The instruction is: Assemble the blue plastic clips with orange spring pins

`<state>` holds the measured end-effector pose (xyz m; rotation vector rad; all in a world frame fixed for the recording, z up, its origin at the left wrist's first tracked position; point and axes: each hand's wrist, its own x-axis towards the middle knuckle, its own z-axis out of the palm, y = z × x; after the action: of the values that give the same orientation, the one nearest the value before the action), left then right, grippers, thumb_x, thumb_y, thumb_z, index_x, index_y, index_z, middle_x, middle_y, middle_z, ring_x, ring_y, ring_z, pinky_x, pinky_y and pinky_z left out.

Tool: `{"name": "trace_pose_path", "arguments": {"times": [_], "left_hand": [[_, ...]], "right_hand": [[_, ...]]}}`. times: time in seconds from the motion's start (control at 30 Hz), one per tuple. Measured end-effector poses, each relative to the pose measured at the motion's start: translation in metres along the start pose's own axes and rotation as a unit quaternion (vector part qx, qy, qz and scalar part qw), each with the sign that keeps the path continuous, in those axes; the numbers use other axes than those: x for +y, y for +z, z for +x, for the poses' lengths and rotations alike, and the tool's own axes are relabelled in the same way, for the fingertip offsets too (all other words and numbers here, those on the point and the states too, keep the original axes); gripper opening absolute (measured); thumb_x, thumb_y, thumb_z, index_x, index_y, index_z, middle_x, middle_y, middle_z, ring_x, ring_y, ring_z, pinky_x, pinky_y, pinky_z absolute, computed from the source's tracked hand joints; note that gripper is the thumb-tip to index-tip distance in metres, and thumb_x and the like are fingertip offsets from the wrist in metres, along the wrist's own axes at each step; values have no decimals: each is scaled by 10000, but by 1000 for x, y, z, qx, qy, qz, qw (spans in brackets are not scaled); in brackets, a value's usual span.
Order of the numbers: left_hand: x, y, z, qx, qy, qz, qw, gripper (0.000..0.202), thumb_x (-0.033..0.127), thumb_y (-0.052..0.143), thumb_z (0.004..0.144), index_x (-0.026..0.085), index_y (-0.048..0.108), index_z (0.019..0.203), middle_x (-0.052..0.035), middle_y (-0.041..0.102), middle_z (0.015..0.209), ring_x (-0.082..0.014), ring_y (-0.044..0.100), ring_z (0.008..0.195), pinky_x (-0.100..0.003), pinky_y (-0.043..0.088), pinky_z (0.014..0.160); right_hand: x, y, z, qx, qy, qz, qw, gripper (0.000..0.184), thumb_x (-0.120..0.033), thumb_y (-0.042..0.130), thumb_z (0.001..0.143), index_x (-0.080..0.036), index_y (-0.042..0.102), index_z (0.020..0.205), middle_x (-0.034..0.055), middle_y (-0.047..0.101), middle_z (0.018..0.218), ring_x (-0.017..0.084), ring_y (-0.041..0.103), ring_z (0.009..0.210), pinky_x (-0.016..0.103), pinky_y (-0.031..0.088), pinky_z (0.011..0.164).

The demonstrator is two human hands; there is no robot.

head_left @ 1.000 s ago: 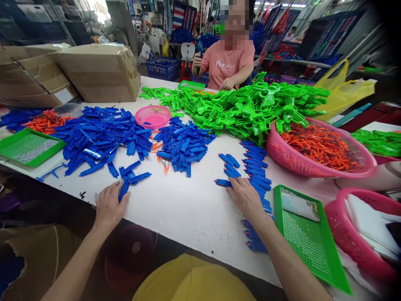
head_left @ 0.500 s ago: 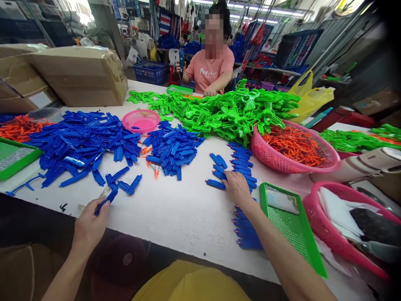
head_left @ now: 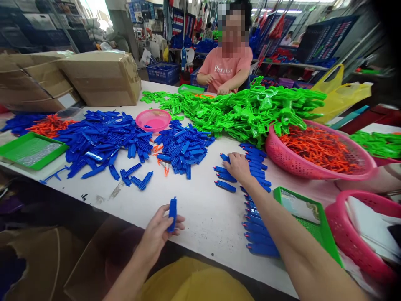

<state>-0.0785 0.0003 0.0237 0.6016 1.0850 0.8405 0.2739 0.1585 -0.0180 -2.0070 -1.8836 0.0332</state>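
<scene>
Between the thumb and fingers of my left hand (head_left: 163, 228) is a long blue plastic piece (head_left: 172, 215), held upright over the table's front edge. My right hand (head_left: 238, 167) reaches farther in, its fingers bent down around a blue plastic piece with a red tip (head_left: 224, 157); the fingers hide part of that piece. Just in front of it lie a few similar blue pieces (head_left: 225, 186). A long row of red-tipped blue pieces (head_left: 261, 238) runs beside and beneath my right forearm. Several loose blue parts (head_left: 142, 180) lie to the left.
Blue part heaps (head_left: 103, 136) cover the left, near a pink basket (head_left: 153, 120). Green plastic frames (head_left: 244, 110) are piled at the back before a seated person (head_left: 230, 62). A pink basket of orange pieces (head_left: 319, 148) and a green tray (head_left: 308, 228) stand right.
My left hand has come rightward from the loose blue parts, carrying a blue piece. My right hand has shifted slightly to the farther loose piece. The view has turned left.
</scene>
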Motion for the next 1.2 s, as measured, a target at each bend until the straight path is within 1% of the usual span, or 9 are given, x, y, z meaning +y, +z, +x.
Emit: {"name": "trace_pose_path", "arguments": {"times": [0.17, 0.37, 0.5, 0.6, 0.73, 0.9, 1.03, 1.13, 1.2], "left_hand": [[-7, 21, 12, -42, -21, -81, 996, 347, 194, 724, 756, 159, 578, 1069, -129, 723, 1104, -206, 717, 880, -299, 546, 749], [-13, 29, 21, -59, -41, -138, 988, 204, 296, 669, 872, 136, 597, 976, -180, 705, 1174, -241, 718, 968, -342, 562, 820], [-22, 31, 26, -43, -43, -138, 989, 229, 331, 677, 872, 131, 579, 925, -197, 727, 1111, -250, 739, 881, -329, 568, 756], [-24, 29, 24, -21, -40, -139, 989, 242, 323, 704, 850, 146, 549, 909, -179, 749, 1027, -247, 746, 834, -317, 561, 735], [-25, 19, 16, 0, -21, -147, 989, 321, 303, 709, 846, 166, 537, 1080, -129, 761, 933, -241, 748, 820, -322, 556, 743], [-29, 7, 13, 40, 4, -191, 981, 311, 257, 757, 799, 176, 561, 1026, -106, 744, 997, -247, 738, 895, -330, 556, 763], [-30, 0, 14, 49, 13, -233, 971, 299, 264, 780, 779, 168, 587, 986, -112, 725, 1051, -267, 725, 951, -355, 557, 787], [-28, -5, 13, 51, 15, -243, 968, 278, 263, 766, 795, 169, 591, 989, -118, 717, 1084, -272, 717, 974, -363, 550, 794], [-26, -7, 12, 53, 12, -243, 969, 267, 257, 761, 798, 168, 596, 987, -121, 714, 1099, -272, 713, 983, -362, 544, 802]], "right_hand": [[12, 8, 5, -43, -35, 45, 997, 106, -173, 582, 802, -211, 623, 892, 133, 670, 943, 270, 598, 940, 474, 438, 864], [16, -16, -18, -49, -111, 72, 990, 249, -105, 537, 718, -178, 673, 913, 174, 696, 1018, 288, 615, 994, 468, 451, 901], [-36, -14, -37, -21, -173, 80, 981, 298, -168, 477, 872, -137, 647, 1114, 201, 660, 1168, 288, 583, 1118, 480, 439, 1002], [-96, 5, -52, -37, -249, 95, 963, 276, -202, 481, 926, -165, 636, 1152, 146, 655, 1213, 248, 578, 1150, 411, 478, 993], [-166, 35, -59, -47, -310, 89, 945, 283, -162, 482, 934, -174, 627, 1177, 134, 639, 1270, 260, 566, 1167, 452, 464, 1008], [-212, 62, -40, -48, -332, 57, 940, 382, -220, 598, 900, -130, 564, 1270, 199, 545, 1408, 337, 484, 1299, 574, 367, 1082], [-213, 65, -49, -48, -356, 43, 932, 310, -246, 612, 901, -102, 605, 1176, 213, 594, 1329, 324, 537, 1239, 556, 364, 1100], [-186, 55, -83, -51, -383, 50, 921, 190, -149, 524, 930, -144, 628, 1090, 147, 643, 1248, 243, 572, 1192, 466, 381, 1113], [-161, 47, -109, -53, -382, 58, 921, 245, -78, 437, 944, -151, 622, 1087, 126, 659, 1200, 202, 596, 1143, 434, 397, 1103]]}}
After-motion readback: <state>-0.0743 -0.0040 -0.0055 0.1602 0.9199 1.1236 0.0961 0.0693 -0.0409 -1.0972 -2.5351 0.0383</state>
